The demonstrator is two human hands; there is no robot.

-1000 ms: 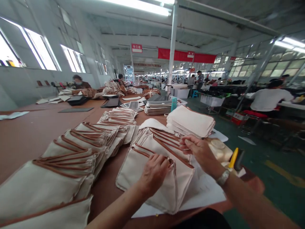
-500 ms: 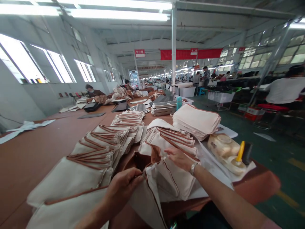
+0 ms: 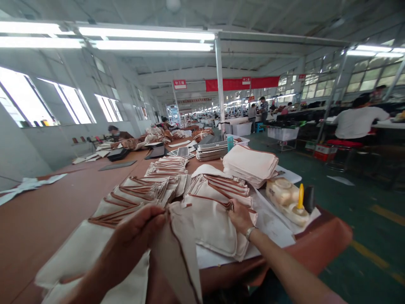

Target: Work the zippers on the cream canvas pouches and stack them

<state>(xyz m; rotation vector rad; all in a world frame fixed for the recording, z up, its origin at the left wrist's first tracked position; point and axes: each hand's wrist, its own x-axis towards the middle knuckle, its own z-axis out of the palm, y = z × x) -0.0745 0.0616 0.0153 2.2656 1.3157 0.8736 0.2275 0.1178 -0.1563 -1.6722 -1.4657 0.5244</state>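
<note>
Between the thumb and fingers of my left hand (image 3: 134,234) is the upper edge of a cream fabric pouch (image 3: 177,253) with a dark seam, hanging tilted over the table's near side. My right hand (image 3: 241,216), a band on its wrist, is closed on the brown-trimmed top corner of another cream pouch (image 3: 213,223). That one lies at the front of an overlapping row of brown-edged pouches (image 3: 205,185). Left of it runs a second fanned row of similar pouches (image 3: 79,242), partly hidden behind my left forearm.
A thick pile of cream pieces (image 3: 249,162) lies behind my right hand. Toward the right edge sit a glue-stained plastic container (image 3: 281,192) and a yellow-handled tool (image 3: 301,196). Farther back are stacked grey panels (image 3: 209,147) and a turquoise bottle (image 3: 230,143). Co-workers sit beyond.
My left hand has moved left and up, drawing its pouch away from the right row. My right hand, fingers loose before, has closed on the front pouch's corner. The view has tilted upward.
</note>
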